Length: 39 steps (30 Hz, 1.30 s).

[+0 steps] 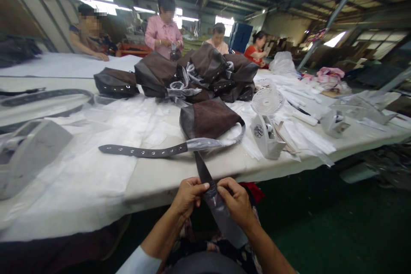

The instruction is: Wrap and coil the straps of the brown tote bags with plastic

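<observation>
Hands pinched closed on dark, smooth, tapering strap (clear, crinkled plastic sleeve around its lower end)

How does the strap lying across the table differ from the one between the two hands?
The lying strap shows a row of metal eyelets; the held strap shows none. The lying strap rests on the table, running sideways, while the held strap slopes down past the edge, pinched by the left hand and right hand. Both are dark and partly covered in clear plastic.
</observation>
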{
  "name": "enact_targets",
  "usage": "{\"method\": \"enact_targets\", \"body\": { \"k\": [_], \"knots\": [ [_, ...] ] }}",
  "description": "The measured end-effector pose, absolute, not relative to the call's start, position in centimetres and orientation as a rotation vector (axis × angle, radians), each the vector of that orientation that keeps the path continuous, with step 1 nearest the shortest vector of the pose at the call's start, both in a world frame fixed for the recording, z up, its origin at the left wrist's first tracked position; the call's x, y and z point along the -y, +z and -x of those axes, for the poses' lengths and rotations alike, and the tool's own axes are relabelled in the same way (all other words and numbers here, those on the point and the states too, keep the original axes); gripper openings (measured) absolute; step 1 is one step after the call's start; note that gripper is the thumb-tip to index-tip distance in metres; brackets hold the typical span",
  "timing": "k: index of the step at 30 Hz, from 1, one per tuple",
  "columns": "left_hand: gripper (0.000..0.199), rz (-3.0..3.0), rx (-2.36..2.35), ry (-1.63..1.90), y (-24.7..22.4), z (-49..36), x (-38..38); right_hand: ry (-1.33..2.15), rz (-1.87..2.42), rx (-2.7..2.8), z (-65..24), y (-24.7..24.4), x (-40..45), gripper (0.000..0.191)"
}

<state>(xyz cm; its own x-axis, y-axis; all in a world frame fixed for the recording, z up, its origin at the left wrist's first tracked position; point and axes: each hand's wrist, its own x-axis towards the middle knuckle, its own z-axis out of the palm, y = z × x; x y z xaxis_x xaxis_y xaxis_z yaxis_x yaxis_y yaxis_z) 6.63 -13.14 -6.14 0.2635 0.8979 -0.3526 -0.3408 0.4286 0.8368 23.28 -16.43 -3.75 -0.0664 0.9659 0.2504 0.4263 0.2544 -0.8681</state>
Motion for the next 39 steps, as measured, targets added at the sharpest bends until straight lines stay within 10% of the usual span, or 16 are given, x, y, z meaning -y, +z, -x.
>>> {"method": "enact_targets", "body": {
  "k": [11, 39],
  "knots": [
    [0.033, -0.677, -0.988, 0.952, -6.3, -6.8, 13.0, 0.375, 1.083, 2.083, -22.9, -3.5, 15.6, 0.018],
    [0.034, -0.722, -1.022, 1.008, -6.1, -7.2, 13.4, 0.697, 1.341, 1.902, -23.9, -3.2, 14.8, 0.007]
  ]
}}
